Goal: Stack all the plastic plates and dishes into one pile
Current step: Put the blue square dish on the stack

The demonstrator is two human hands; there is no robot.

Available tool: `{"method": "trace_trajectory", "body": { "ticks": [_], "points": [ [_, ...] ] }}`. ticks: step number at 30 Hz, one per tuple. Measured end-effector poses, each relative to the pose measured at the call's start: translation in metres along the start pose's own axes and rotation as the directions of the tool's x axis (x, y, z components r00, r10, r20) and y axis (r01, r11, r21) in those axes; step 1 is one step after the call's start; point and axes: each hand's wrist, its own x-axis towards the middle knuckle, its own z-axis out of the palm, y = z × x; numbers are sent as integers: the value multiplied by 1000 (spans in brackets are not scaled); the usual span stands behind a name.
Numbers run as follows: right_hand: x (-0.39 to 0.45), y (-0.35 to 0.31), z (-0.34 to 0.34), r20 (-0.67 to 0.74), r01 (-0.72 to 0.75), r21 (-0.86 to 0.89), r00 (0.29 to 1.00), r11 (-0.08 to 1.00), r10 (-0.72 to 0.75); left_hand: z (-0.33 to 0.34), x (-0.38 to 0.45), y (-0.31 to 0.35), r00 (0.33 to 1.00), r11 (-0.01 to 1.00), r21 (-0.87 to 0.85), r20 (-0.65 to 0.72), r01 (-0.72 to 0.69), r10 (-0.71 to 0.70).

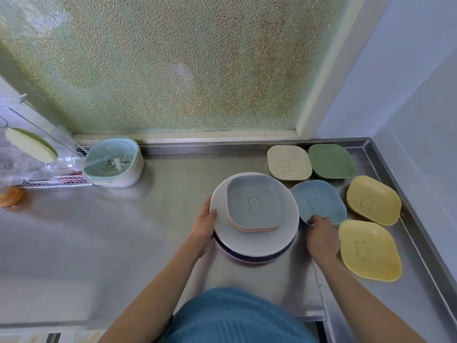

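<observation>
A pile of round plates (257,240) stands on the steel counter, white on top and darker ones beneath. On it lie stacked square dishes, the top one grey-blue (256,203) with a bear drawing. My left hand (204,227) holds the pile's left rim, thumb on top. My right hand (321,235) pinches the near edge of a blue dish (319,200) lying right of the pile. Loose dishes sit further right: cream (289,162), green (331,160) and two yellow ones (373,199) (369,250).
A lidded mint and white strainer box (113,163) stands at the back left beside a wire rack (49,179) with a sponge. A frosted window runs along the back. The counter's raised rim (385,164) and a wall close the right side.
</observation>
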Motion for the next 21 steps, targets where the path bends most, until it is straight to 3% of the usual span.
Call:
{"method": "trace_trajectory", "body": {
  "ticks": [7, 11, 16, 21],
  "points": [
    [-14, -13, -21, -283, 159, 358, 957, 920, -55, 2, 3, -7, 997, 994, 90, -49, -60, 64],
    [-33, -32, -38, -358, 412, 468, 897, 782, -258, 0, 1, -6, 997, 993, 96, -38, -70, 74],
    [-52, -46, -47, -291, 650, 377, 760, 660, -581, -3, 2, -11, 989, 982, 130, -41, -138, 145],
    [-56, -44, -47, -111, 693, 342, 700, 634, -705, 2, -4, -5, 981, 968, 198, -85, -155, 175]
  ]
}}
